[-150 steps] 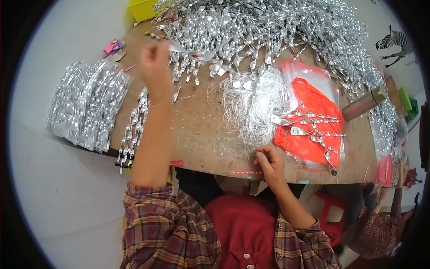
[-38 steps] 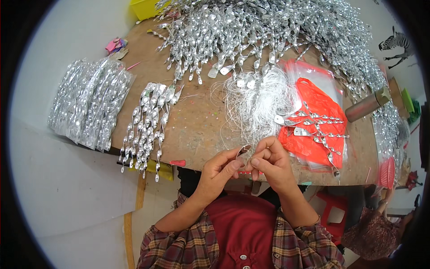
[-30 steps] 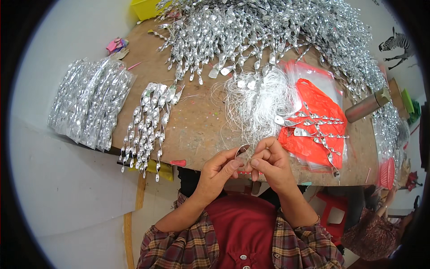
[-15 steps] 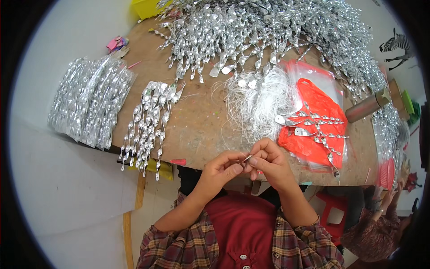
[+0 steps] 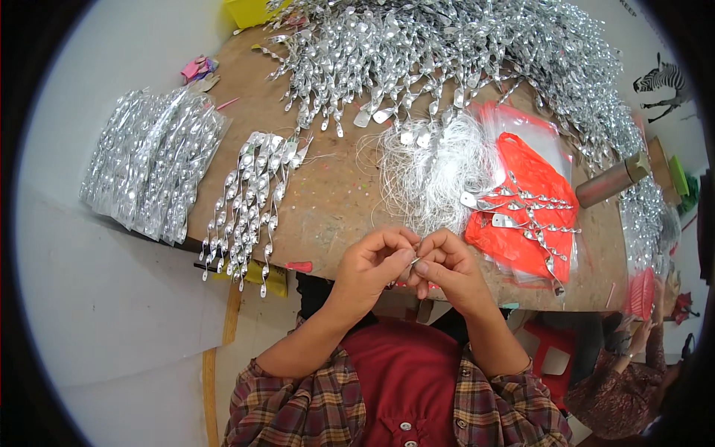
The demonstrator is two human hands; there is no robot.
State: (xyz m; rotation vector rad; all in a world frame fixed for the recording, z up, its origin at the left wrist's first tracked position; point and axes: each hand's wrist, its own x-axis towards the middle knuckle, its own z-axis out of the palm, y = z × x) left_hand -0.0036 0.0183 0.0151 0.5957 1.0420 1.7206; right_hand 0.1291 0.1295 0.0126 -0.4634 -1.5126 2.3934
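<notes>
**Two hands pinch one tiny silver piece**

Head view: The left hand and the right hand are pressed close together at the near edge of the wooden table. Their fingertips are clamped on a small silver piece, held just in front of the red shirt. It is too small to tell its shape.

A moment ago the piece stuck out more between the hands. Now the fingers have closed in and almost hide it. It looks like the hands are working on its end.

The tangle of white thread lies just past the hands. The orange bag with silver strands is to the right. A row of finished silver strands lies to the left, the same as before.
</notes>
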